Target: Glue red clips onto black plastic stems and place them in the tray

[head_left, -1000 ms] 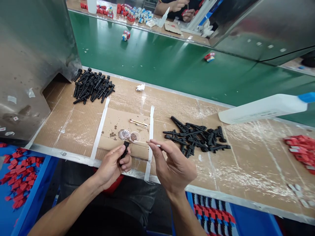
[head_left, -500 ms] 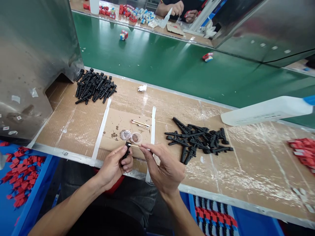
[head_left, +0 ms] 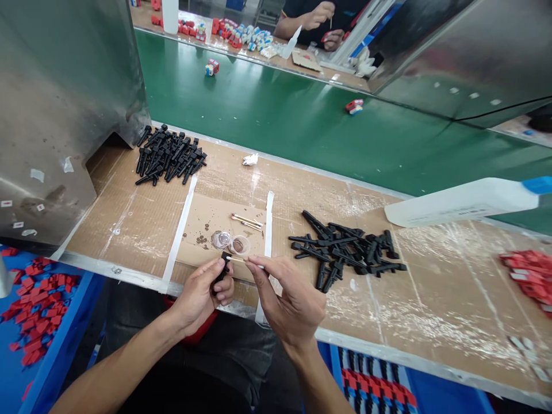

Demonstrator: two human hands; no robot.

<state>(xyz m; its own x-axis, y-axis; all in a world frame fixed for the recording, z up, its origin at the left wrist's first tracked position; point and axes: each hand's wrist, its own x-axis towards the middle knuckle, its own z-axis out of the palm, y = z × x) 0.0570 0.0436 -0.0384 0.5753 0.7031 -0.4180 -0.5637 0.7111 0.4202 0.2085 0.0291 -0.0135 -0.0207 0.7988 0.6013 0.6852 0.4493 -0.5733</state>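
Observation:
My left hand is closed round a black plastic part, its squared head sticking up above the fingers. Between thumb and fingers, my right hand pinches a cotton swab, and the swab's tip meets the head of the part. Just beyond lie two small clear cups, one with a brownish content and another beside it. Several used swabs rest on a stained cardboard sheet between two white tape strips.
Black parts are piled at the left and right. A white bottle lies on its side. Behind runs a green belt carrying red-and-white toy pieces. Across it, a co-worker's hands are busy. Blue bins stand below the bench edge.
The camera view has shifted slightly. Toy pieces on the belt have moved a little to the left. Both hands keep their hold, with the swab still at the part's head.

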